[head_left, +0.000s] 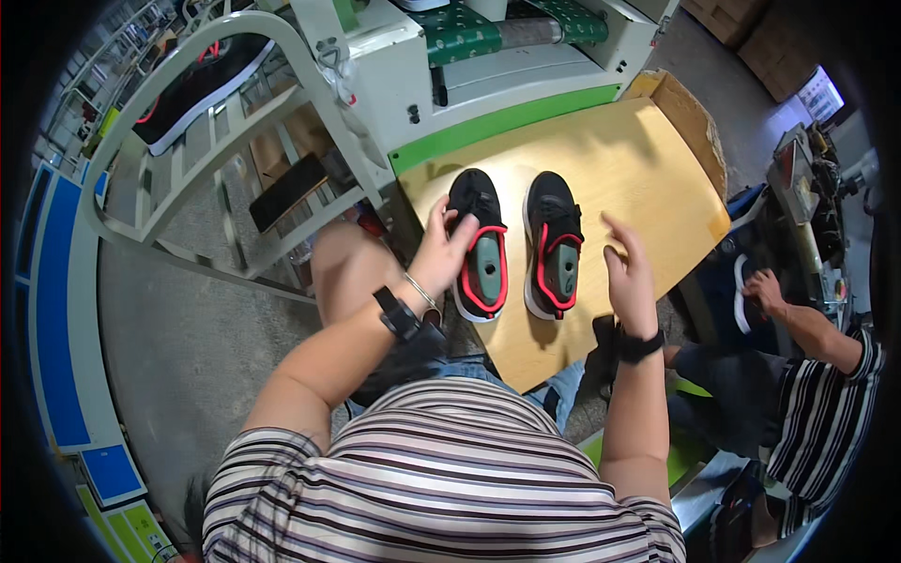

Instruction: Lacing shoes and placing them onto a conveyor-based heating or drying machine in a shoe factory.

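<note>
Two black sneakers with red collar trim and white soles lie side by side on a light wooden tabletop, toes pointing away from me. Inside the left sneaker [478,202] and the right sneaker [552,202] sit grey-green shoe lasts, each with a dark hole on top. My left hand [444,251] is at the left sneaker's outer side, thumb and fingers apart, the thumb over its upper; whether it presses on the shoe I cannot tell. To the right of the other sneaker, my right hand [633,281] hovers open, holding nothing and apart from the shoe.
The wooden tabletop [648,202] meets a white and green machine [507,98] at its far edge. A metal rack [225,141] at left carries another black shoe [202,89]. At right a co-worker's hand [765,291] touches a white-soled shoe. A cardboard box [694,122] stands beyond the table.
</note>
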A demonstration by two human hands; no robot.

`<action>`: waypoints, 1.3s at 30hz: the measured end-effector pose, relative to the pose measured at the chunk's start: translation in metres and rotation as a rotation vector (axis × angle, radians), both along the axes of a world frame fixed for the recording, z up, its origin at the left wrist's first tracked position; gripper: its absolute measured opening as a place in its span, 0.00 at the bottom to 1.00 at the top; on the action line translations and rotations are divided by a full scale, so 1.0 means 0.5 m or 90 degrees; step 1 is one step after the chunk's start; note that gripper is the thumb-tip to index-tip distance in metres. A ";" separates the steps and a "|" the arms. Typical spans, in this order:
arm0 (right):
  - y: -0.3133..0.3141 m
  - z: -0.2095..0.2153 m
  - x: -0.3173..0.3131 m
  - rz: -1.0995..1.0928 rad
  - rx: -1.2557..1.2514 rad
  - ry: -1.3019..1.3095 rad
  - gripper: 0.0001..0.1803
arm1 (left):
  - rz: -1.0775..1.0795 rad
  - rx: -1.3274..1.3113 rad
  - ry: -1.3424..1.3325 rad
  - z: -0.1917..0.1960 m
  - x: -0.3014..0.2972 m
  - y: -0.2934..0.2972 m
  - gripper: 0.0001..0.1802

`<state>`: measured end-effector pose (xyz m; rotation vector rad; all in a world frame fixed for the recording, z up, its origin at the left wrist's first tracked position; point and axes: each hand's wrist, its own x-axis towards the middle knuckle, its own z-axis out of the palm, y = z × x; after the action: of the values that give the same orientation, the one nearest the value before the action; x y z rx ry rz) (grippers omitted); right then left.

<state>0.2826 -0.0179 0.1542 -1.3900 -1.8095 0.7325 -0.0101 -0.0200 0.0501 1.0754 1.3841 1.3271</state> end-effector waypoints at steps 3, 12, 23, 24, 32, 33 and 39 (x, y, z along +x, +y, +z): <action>0.059 -0.049 0.025 0.021 -0.074 -0.065 0.35 | -0.100 -0.021 0.072 -0.004 -0.043 0.049 0.36; 0.144 -0.155 0.016 0.099 -0.024 -0.055 0.22 | -0.198 -0.118 0.002 0.093 -0.053 0.076 0.30; 0.044 0.015 0.043 0.062 -0.353 0.386 0.10 | -0.229 0.000 0.152 0.160 -0.049 -0.010 0.11; 0.029 0.025 0.031 0.058 -0.339 0.323 0.10 | -0.222 -0.013 0.171 0.157 -0.039 -0.030 0.12; 0.060 0.000 -0.039 0.089 0.057 -0.120 0.08 | -0.161 0.291 0.517 0.164 -0.028 -0.008 0.11; 0.069 -0.001 -0.052 0.066 0.066 -0.110 0.08 | -0.158 0.306 0.554 0.167 -0.024 0.004 0.10; 0.035 0.004 -0.059 0.046 0.200 -0.324 0.18 | -0.064 0.357 0.749 0.169 0.000 0.022 0.10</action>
<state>0.2533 -0.0002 0.1563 -1.3804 -2.2550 0.1109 -0.0103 -0.0089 0.1344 2.5225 1.7120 1.0082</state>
